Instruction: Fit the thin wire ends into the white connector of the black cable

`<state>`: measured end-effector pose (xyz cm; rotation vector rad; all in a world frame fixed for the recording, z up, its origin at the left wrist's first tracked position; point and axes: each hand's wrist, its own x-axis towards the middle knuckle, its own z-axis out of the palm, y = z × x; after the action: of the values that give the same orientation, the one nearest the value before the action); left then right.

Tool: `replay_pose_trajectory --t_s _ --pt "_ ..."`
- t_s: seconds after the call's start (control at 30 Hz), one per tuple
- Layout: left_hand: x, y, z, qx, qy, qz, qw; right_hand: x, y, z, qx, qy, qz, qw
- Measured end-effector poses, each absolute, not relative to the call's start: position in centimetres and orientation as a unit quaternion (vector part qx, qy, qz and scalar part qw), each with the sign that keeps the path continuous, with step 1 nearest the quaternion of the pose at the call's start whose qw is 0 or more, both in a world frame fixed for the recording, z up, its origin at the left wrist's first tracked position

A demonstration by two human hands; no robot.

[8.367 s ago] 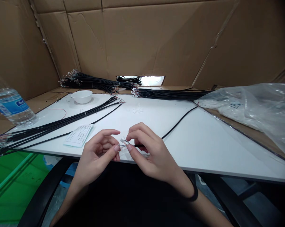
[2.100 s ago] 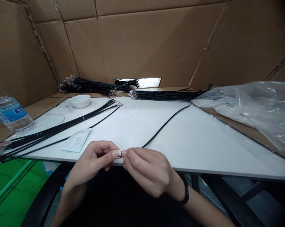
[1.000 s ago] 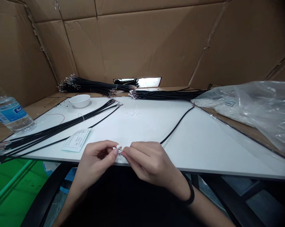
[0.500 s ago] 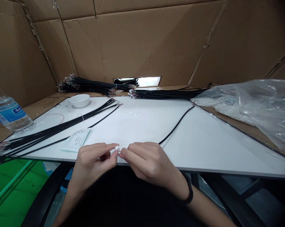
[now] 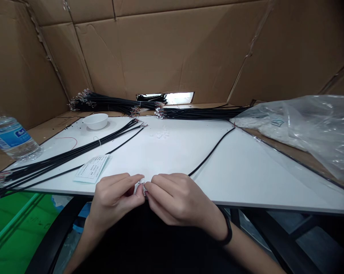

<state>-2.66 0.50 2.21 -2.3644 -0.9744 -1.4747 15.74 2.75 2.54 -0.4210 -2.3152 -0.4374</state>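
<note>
Both hands meet at the near edge of the white table (image 5: pixel 246 175). My left hand (image 5: pixel 114 198) pinches a small white connector (image 5: pixel 141 186) between thumb and forefinger. My right hand (image 5: pixel 174 198) is closed on the end of a black cable (image 5: pixel 208 154), its fingertips pressed against the connector. The cable runs from under my right hand up and to the right across the table. A black band sits on my right wrist.
A row of black cables (image 5: pixel 66 154) lies at left beside a printed label card (image 5: pixel 92 168). A white bowl (image 5: pixel 95 121), cable bundles (image 5: pixel 109 102) and loose white connectors (image 5: pixel 160 134) sit further back. A water bottle (image 5: pixel 10 137) stands left, a plastic bag (image 5: pixel 311 125) right. Cardboard walls surround.
My hands have drawn slightly closer to me and closer together, so the connector is now mostly hidden between the fingertips. The black cable shifted a little with them.
</note>
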Motion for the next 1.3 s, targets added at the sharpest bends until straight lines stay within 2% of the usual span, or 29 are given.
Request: replay_pose_trajectory --t_s 0.4,0.5,0.67,0.87,1.3 --pt "-1.8 0.5 1.9 -0.766 -0.354 -0.52 0.134 15.6 2.9 2.3 -0.161 -0.893 -0.173 0.383" --pt "-2.1 0.3 2.0 -0.769 -0.357 -0.523 0.084 15.6 2.8 2.4 -0.168 -0.894 -0.149 0.388" --pt "-2.8 0.0 2.2 -0.757 -0.371 -0.531 -0.081 15.7 2.8 2.8 -0.189 -0.887 -0.05 0.418" --pt "-3.1 0.0 2.0 -0.718 -0.382 -0.553 -0.182 15.8 3.1 3.1 -0.193 -0.872 0.049 0.447" --pt "-2.9 0.0 2.0 -0.699 -0.417 -0.532 -0.232 15.8 3.1 3.3 -0.232 -0.861 0.13 0.434"
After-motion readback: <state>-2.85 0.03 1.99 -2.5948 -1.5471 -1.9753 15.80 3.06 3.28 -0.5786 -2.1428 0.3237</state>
